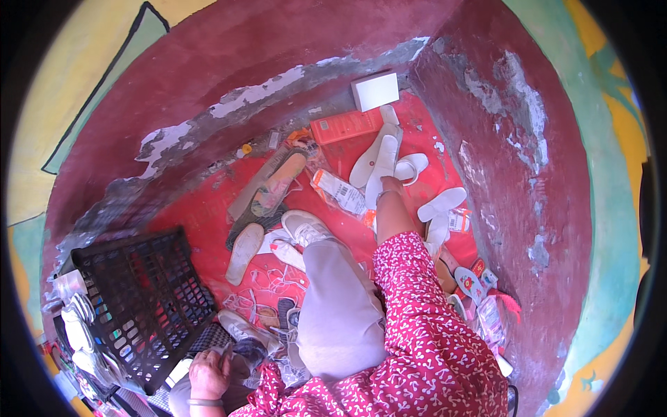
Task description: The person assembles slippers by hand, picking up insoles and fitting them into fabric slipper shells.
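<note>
My right arm reaches out to a group of white insoles at the far side of the red mat. At its end my right hand [392, 185] closes on a white insole [383, 164], with its fingers mostly hidden. Another pale insole [364, 165] lies just left of it, and a white strapped slipper [411, 167] to the right. Low on the left, my left hand [209, 375] rests by my knee, a bracelet at its wrist. Its fingers are curled; what they hold, if anything, cannot be made out.
A black plastic crate [149, 306] stands tilted at the left. Against the wall are a white box [375, 91] and a red box [347, 128]. Packaged insoles [340, 191], a worn insole [244, 254] and embroidered insoles [470, 285] lie about. Peeling maroon walls [514, 160] enclose the mat.
</note>
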Motion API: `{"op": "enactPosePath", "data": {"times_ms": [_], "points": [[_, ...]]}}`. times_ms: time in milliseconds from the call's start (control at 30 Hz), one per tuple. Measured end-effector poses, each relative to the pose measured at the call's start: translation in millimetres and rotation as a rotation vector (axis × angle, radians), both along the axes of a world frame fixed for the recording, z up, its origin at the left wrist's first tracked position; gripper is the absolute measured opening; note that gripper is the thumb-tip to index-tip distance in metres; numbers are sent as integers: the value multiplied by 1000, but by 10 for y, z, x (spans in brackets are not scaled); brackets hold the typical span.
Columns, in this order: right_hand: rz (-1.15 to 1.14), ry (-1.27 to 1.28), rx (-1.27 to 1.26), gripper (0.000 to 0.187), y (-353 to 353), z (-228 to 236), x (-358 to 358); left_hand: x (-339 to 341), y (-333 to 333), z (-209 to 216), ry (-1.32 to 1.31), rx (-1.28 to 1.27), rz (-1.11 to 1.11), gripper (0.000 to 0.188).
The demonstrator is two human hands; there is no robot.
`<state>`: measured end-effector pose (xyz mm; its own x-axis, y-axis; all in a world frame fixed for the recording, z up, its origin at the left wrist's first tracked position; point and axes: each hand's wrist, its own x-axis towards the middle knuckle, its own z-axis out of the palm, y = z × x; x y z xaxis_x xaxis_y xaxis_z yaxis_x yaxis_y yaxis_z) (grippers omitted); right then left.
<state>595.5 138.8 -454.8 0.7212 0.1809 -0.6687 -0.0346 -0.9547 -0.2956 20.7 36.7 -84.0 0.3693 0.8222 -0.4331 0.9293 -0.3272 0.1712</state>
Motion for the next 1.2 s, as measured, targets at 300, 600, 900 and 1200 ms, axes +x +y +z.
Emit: {"op": "enactPosePath", "data": {"times_ms": [300, 600, 900, 1200], "points": [[-266, -183, 374, 37, 303, 542, -407, -41, 0, -30, 7, -6, 7, 21], [-1031, 485, 1078, 33, 252, 390, -456, -46, 20, 13, 59, -34, 25, 21], [-37, 575, 722, 33, -1037, 1267, -580, -34, -39, 49, 2, -9, 17, 19], [312, 435, 589, 37, -1942, 1881, -160, 72, -39, 79, -18, 26, -27, 20]]}}
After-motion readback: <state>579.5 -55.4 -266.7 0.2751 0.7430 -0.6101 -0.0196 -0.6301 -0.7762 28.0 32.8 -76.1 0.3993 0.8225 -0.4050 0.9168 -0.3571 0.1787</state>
